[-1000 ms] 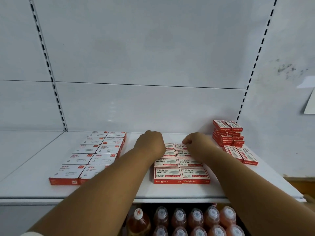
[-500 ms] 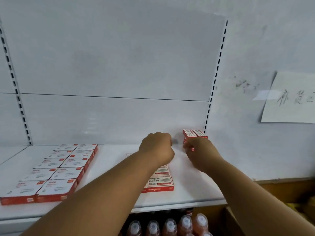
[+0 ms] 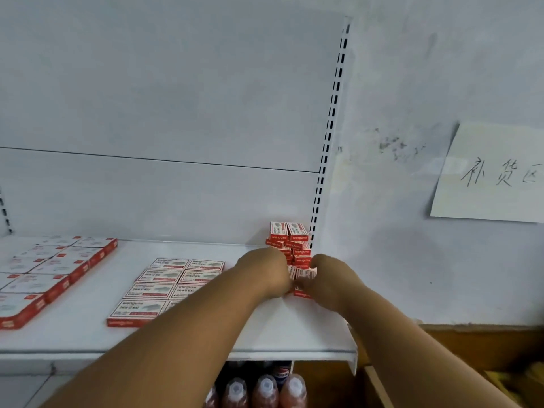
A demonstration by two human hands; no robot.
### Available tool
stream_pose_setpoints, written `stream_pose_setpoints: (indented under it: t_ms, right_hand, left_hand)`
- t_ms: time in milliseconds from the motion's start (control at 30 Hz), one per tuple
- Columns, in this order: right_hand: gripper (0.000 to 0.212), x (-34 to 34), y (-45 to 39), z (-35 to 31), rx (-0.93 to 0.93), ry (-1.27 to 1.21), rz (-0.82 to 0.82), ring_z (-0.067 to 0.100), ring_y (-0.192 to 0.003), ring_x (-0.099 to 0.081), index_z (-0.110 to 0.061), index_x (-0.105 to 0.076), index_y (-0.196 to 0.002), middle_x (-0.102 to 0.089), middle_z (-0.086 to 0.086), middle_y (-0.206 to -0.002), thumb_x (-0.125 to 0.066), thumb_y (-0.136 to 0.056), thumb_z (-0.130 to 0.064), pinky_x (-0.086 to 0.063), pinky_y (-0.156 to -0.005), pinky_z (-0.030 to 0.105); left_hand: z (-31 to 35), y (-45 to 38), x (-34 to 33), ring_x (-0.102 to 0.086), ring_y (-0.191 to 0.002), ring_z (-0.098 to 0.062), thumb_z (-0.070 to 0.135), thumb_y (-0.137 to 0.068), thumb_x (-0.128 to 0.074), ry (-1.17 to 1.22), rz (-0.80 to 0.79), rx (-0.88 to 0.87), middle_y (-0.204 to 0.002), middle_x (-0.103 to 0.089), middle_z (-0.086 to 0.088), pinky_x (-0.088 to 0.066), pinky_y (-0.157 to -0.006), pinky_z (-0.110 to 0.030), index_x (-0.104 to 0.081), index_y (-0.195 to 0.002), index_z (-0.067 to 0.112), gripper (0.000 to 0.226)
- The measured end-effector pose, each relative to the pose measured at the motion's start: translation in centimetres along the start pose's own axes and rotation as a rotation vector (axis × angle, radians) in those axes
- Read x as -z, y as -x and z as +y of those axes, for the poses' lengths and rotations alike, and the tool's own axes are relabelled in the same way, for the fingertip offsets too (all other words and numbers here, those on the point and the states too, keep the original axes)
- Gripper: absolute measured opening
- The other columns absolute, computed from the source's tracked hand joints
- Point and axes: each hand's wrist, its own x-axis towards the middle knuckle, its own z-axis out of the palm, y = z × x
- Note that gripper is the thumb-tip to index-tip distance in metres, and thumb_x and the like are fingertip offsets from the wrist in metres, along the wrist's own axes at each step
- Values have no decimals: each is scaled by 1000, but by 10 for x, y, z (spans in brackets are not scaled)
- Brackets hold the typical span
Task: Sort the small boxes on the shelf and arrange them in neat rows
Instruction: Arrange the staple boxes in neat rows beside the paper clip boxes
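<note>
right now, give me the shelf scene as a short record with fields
left hand: left hand at the boxes in front of the pile, grip hidden
right hand: right hand on the same boxes, grip hidden
boxes between hands: small red boxes
pile: untidy red box stack at the shelf's right back corner
middle: staple boxes flat in two neat columns
left: larger flat boxes in rows
shelf: white shelf
below: bottles

Box stack (image 3: 290,241) rt of rows (image 3: 164,285), on shelf (image 3: 88,334).
</note>
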Motion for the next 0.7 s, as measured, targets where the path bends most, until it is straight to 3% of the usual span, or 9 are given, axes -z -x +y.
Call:
stream_pose_setpoints:
  t_ms: [167, 267, 367, 467, 533, 633, 700]
  right_hand:
    - [13, -4, -4, 10, 2, -253, 33, 24, -85, -69, -22, -60, -91, -73, 3, -92, -68, -82, -25, -57, -75, 36]
    - [28, -12, -8, 14, 26, -382, 45, 22, -78, -69, -23, -65, -96, -71, 3, -92, -60, -69, -16, -59, -70, 37]
    - [46, -20, -15, 20, 87, -341, 50, 23, -80, -67, -27, -65, -105, -65, 6, -105, -55, -61, -26, -58, -75, 38]
    - [57, -23, -14, 20, 177, -107, -42, 21, -97, -61, -32, -62, -114, -64, -1, -110, -62, -65, -62, -53, -86, 37]
    - [71, -23, -14, 17, 214, 18, -93, 21, -105, -57, -35, -56, -120, -64, -6, -113, -62, -61, -74, -50, -91, 37]
    - [72, -22, -12, 9, 218, -12, -58, 21, -103, -58, -31, -56, -120, -62, -3, -116, -67, -60, -69, -52, -88, 38]
    - [62, -20, -10, 4, 220, -153, 21, 17, -100, -57, -28, -57, -120, -54, -3, -122, -73, -66, -54, -52, -88, 33]
  left_hand:
    - [4, 5, -5, -68, -82, -19, 26, -70, -76, 185, 116, 103, -90, -73, 1, -50, -69, -26, -72, -95, 19, 27]
    - [4, 14, -6, -67, -92, -19, 12, -78, -71, 284, 206, 136, -100, -72, 1, -46, -70, -25, -69, -101, 18, 24]
    - [1, 22, -9, -63, -96, -17, 13, -82, -69, 315, 321, 192, -110, -68, 3, -47, -75, -26, -64, -101, 28, 25]
    - [-8, 28, -8, -59, -95, -14, 12, -85, -67, 360, 437, 296, -115, -66, 4, -42, -77, -22, -63, -109, 26, 28]
    - [-13, 33, -5, -58, -93, -13, 8, -86, -63, 396, 510, 339, -114, -67, 5, -42, -76, -22, -64, -111, 25, 30]
    - [-18, 39, -3, -62, -91, -12, 9, -86, -65, 540, 589, 359, -107, -69, 7, -49, -76, -26, -66, -105, 27, 26]
    - [-22, 42, -2, -64, -90, -9, 11, -87, -68, 680, 641, 376, -101, -70, 10, -53, -75, -26, -65, -95, 30, 21]
